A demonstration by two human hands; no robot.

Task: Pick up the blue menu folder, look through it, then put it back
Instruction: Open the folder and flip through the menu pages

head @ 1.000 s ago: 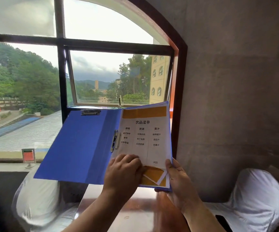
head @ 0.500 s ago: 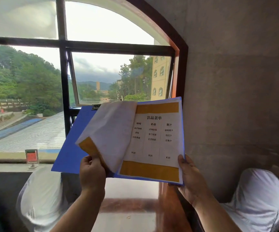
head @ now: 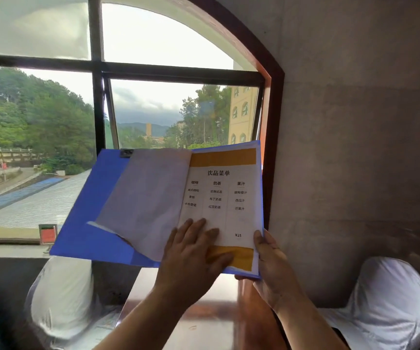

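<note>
The blue menu folder point(head: 87, 221) is held open in the air in front of the window. One white page point(head: 148, 198) lies turned over onto the left half, its blank back showing. The right half shows a printed drinks page point(head: 229, 193) with orange bands at top and bottom. My right hand point(head: 277, 269) grips the folder's lower right corner, thumb on the page. My left hand point(head: 193, 258) rests flat on the lower part of the printed page, fingers spread.
A glossy brown table point(head: 178, 317) lies below the folder. White-covered chairs stand at the left point(head: 62, 296) and right point(head: 390, 299). A small red sign holder point(head: 47, 233) sits on the window sill. A grey wall point(head: 355, 147) rises on the right.
My left hand lifted the top page and turned it over to the left, let it go, and now lies flat on the page beneath. The folder has stayed raised.
</note>
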